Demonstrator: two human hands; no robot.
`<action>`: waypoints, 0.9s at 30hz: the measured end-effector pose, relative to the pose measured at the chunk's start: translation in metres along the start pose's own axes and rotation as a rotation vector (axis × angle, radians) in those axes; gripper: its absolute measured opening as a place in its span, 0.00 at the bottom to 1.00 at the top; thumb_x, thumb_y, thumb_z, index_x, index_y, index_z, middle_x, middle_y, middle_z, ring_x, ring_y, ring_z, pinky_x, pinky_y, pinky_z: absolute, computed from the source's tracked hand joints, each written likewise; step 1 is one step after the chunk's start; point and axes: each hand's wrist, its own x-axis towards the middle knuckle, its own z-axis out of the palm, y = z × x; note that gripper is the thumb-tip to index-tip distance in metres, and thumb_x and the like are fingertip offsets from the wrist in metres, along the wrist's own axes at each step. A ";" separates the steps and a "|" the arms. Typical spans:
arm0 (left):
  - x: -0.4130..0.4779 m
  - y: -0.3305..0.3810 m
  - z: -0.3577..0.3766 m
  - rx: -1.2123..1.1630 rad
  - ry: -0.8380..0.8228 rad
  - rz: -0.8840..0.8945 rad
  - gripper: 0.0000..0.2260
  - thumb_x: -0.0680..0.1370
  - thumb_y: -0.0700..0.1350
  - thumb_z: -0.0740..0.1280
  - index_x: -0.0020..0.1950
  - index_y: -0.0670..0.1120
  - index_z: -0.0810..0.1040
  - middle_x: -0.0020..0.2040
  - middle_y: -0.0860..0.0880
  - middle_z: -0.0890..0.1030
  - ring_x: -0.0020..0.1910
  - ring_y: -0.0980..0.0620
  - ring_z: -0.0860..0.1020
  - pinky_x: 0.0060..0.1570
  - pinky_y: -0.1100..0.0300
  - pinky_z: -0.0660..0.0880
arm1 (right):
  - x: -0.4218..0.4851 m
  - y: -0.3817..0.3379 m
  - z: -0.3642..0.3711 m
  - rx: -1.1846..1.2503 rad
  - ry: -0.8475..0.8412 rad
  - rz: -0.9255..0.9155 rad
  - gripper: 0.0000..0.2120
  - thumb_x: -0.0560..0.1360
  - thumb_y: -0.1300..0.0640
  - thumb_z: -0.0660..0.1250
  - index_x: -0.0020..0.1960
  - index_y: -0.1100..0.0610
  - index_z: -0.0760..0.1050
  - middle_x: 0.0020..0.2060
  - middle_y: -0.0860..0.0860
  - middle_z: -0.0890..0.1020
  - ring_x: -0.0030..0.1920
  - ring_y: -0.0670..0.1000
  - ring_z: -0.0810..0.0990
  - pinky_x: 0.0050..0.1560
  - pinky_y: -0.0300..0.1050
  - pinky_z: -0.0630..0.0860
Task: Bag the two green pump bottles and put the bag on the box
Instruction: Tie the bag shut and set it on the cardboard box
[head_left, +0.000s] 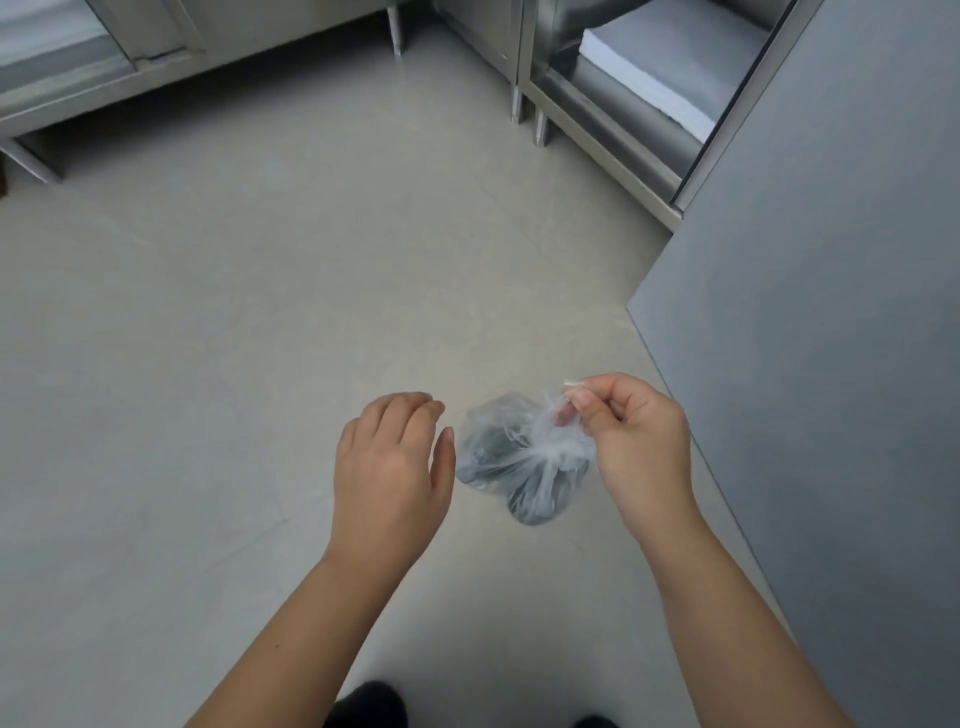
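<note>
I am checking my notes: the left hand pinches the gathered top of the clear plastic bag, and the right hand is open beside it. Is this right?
Not quite: the hands are swapped. In the head view, the right hand pinches the gathered top of the clear plastic bag, and the left hand is open beside it.

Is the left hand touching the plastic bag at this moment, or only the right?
Cannot tell for the left hand: in the head view its thumb meets the bag's edge with no clear gap. The right hand pinches the gathered top.
</note>
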 end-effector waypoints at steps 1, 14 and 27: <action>0.000 0.008 -0.016 -0.006 -0.006 -0.021 0.13 0.75 0.45 0.59 0.50 0.39 0.79 0.48 0.43 0.82 0.49 0.42 0.79 0.45 0.52 0.73 | -0.008 -0.014 -0.006 0.002 0.012 0.015 0.10 0.73 0.63 0.65 0.33 0.58 0.77 0.32 0.52 0.82 0.36 0.51 0.78 0.45 0.47 0.75; -0.003 0.114 -0.186 -0.073 0.041 -0.159 0.16 0.74 0.49 0.58 0.52 0.41 0.78 0.49 0.45 0.81 0.51 0.43 0.77 0.49 0.51 0.71 | -0.088 -0.185 -0.097 0.040 -0.041 -0.055 0.11 0.73 0.64 0.65 0.33 0.56 0.78 0.28 0.45 0.82 0.36 0.47 0.79 0.42 0.40 0.74; -0.060 0.190 -0.282 -0.053 0.065 -0.195 0.16 0.73 0.49 0.57 0.51 0.41 0.79 0.48 0.46 0.81 0.50 0.44 0.77 0.49 0.53 0.70 | -0.168 -0.262 -0.171 0.026 -0.185 -0.156 0.16 0.73 0.65 0.64 0.32 0.48 0.77 0.28 0.42 0.82 0.35 0.44 0.79 0.42 0.36 0.75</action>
